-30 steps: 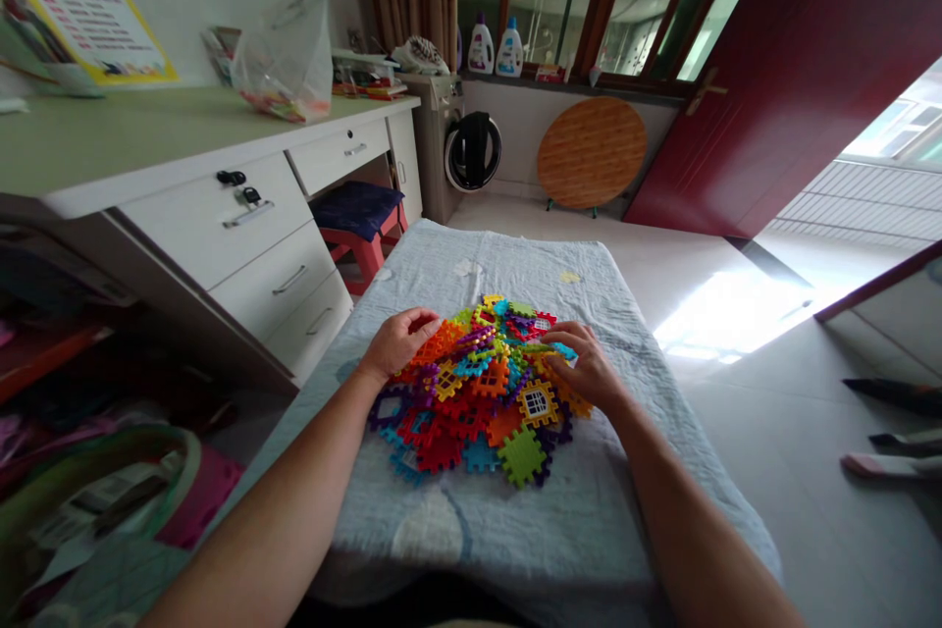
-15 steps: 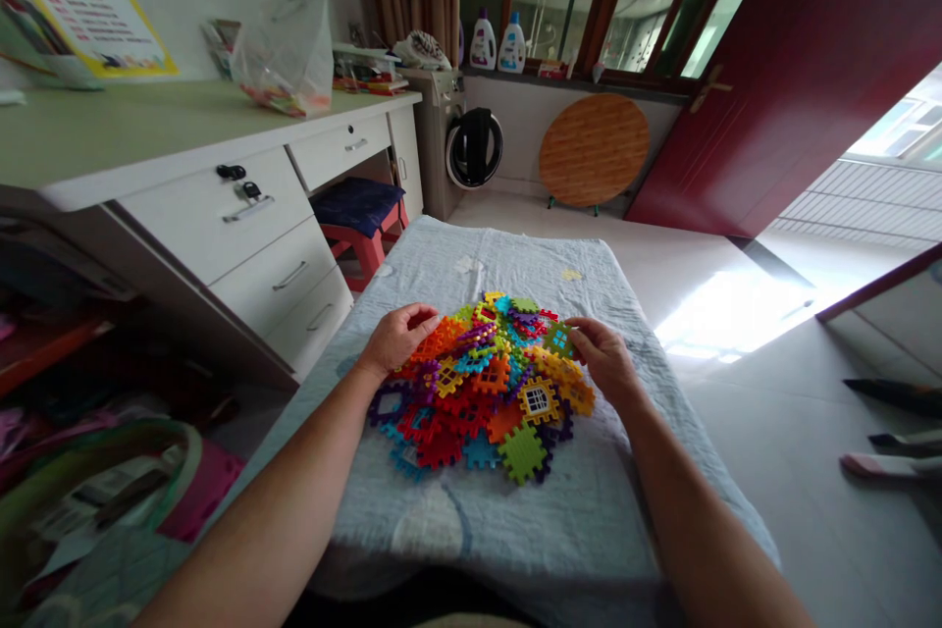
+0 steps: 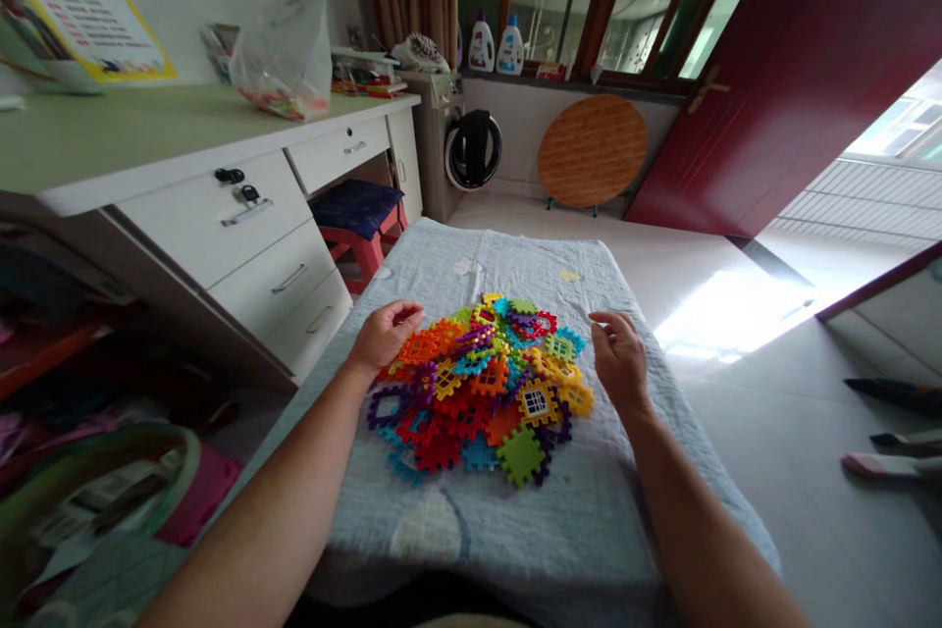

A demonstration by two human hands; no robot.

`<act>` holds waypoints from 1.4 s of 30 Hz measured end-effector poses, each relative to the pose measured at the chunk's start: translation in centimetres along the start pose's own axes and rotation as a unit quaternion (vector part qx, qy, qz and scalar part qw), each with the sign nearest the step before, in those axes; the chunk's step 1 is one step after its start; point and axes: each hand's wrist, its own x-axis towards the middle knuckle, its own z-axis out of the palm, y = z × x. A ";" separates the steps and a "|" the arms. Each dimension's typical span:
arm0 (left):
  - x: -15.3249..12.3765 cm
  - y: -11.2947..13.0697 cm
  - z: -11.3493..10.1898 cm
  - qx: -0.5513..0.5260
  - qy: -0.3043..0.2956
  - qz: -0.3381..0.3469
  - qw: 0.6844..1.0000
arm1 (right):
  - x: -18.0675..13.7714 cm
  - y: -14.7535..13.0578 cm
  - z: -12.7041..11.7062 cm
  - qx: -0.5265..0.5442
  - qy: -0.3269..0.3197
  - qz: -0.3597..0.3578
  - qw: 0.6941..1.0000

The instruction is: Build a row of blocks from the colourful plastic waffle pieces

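Observation:
A pile of colourful interlocking plastic tiles (image 3: pixel 471 402) with toothed edges lies on the cloth-covered table (image 3: pixel 434 530). Some tiles have window-like grids, such as a yellow one (image 3: pixel 539 403); a plain green tile (image 3: pixel 522 456) sits at the near edge. My left hand (image 3: pixel 387 336) hovers at the pile's left side, close to orange tiles (image 3: pixel 421 347), fingers loosely bent with a gap to the thumb. To the right of the pile is my right hand (image 3: pixel 619 358), thumb and fingers apart and holding nothing. Nearest it lies a light green window tile (image 3: pixel 560 346).
A white desk (image 3: pixel 221 132) with drawers runs along the left, a red stool (image 3: pixel 364 226) under it. Behind are a washing machine (image 3: pixel 434 147), a round wooden tabletop (image 3: pixel 593 152) and a red door (image 3: pixel 751 88). A pink-rimmed basket (image 3: pixel 198 491) stands lower left.
Both hands have drawn outward from the pile. My right hand has let go of a green window tile, and a light green one now shows at the right side of the pile.

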 end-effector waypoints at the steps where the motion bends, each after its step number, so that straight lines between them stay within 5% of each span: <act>1: 0.0 0.0 0.2 -0.011 -0.006 -0.002 1.000 | 0.0 -0.2 -0.1 0.006 0.006 -0.008 1.000; 5: -0.2 0.2 0.7 -0.052 -0.028 -0.010 0.998 | -0.2 -1.1 -0.2 0.024 -0.021 -0.053 0.998; 17: -0.4 0.6 0.9 -0.074 -0.054 -0.025 0.995 | -1.2 -4.0 1.8 0.076 -0.307 -0.172 0.933; 26: -0.3 -0.2 1.0 -0.076 -0.054 -0.016 0.996 | 0.1 -2.1 2.5 0.010 -0.216 -0.087 0.972; 37: -0.2 -0.5 0.9 -0.089 -0.048 -0.009 0.995 | 8.9 0.0 8.7 -0.084 -0.444 -0.034 0.892; 42: -0.2 -0.4 0.8 -0.084 -0.052 -0.007 0.995 | 8.6 0.0 8.6 -0.073 -0.410 -0.021 0.909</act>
